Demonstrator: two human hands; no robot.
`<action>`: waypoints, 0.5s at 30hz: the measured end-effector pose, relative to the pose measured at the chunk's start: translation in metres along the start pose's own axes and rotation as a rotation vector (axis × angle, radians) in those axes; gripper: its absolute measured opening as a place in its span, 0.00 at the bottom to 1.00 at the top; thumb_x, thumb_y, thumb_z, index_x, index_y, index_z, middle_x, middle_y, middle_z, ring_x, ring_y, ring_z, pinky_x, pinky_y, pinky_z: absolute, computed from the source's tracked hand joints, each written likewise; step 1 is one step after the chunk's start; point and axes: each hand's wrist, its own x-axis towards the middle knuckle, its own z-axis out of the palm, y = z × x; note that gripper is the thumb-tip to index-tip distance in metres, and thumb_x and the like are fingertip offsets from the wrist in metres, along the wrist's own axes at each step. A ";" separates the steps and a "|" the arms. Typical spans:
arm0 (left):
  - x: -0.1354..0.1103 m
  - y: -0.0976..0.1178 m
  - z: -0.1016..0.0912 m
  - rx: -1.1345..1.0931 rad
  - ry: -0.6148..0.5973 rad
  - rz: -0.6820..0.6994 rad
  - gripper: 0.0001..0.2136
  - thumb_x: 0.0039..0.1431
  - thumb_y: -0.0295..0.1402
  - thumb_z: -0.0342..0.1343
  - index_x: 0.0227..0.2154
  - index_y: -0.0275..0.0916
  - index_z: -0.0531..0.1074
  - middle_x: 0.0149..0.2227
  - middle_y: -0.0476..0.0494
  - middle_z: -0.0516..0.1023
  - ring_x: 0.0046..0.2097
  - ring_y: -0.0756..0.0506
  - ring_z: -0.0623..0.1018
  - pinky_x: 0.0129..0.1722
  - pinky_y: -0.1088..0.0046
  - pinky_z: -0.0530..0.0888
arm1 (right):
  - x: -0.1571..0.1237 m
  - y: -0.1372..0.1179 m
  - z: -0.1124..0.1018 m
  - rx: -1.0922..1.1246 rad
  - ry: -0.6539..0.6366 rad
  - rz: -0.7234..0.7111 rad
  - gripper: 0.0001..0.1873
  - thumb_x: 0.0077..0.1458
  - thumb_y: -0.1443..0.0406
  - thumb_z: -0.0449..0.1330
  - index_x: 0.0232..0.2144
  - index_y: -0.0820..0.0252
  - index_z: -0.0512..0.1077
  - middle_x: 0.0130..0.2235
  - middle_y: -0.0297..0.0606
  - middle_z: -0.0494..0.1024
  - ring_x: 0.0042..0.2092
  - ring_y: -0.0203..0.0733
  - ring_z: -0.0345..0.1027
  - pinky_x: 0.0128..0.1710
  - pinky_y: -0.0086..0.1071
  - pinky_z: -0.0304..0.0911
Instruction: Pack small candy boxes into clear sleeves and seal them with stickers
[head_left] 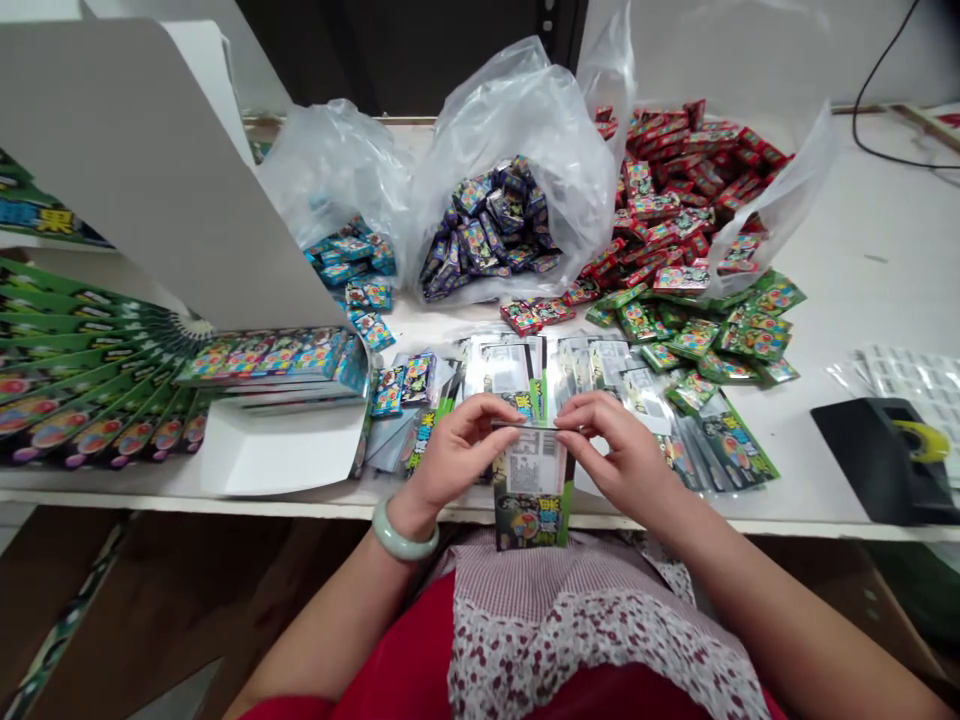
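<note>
Both hands hold a small printed packet (pixel 531 495) upright at the table's front edge, its barcoded white back facing me and green strips along its sides. My left hand (pixel 457 455) pinches its top left corner, and my right hand (pixel 619 450) grips the top right. A thin strip lies along the packet's top edge, but its material is too small to tell. Flat packets with green and white printing (pixel 600 370) lie spread just beyond my hands. A pale green bangle (pixel 405 535) circles my left wrist.
Clear plastic bags of purple sachets (pixel 491 230) and blue sachets (pixel 349 265) stand behind, beside a heap of red sachets (pixel 675 200) and green sachets (pixel 705 335). White card (pixel 150 170) and green printed sheets (pixel 67 370) are at left. A black tape dispenser (pixel 881 460) is at right.
</note>
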 end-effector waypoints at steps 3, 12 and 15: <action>-0.001 0.002 0.000 0.058 -0.007 0.023 0.03 0.55 0.29 0.61 0.33 0.40 0.75 0.35 0.45 0.77 0.40 0.46 0.77 0.42 0.71 0.74 | -0.001 0.000 0.008 0.003 0.065 -0.031 0.04 0.60 0.69 0.53 0.36 0.54 0.66 0.39 0.41 0.71 0.43 0.43 0.68 0.41 0.39 0.65; 0.002 0.000 -0.011 0.162 0.005 0.084 0.04 0.56 0.29 0.61 0.34 0.43 0.77 0.37 0.45 0.78 0.42 0.46 0.77 0.43 0.71 0.75 | 0.009 0.019 -0.009 0.270 -0.004 0.101 0.06 0.59 0.63 0.55 0.39 0.54 0.70 0.43 0.39 0.74 0.46 0.39 0.69 0.40 0.33 0.67; 0.004 -0.001 -0.008 0.162 0.026 0.101 0.03 0.56 0.29 0.61 0.33 0.43 0.76 0.37 0.46 0.78 0.41 0.46 0.77 0.42 0.72 0.75 | 0.009 0.058 -0.048 0.102 0.082 0.365 0.08 0.58 0.62 0.57 0.39 0.55 0.73 0.40 0.38 0.76 0.41 0.39 0.70 0.42 0.35 0.65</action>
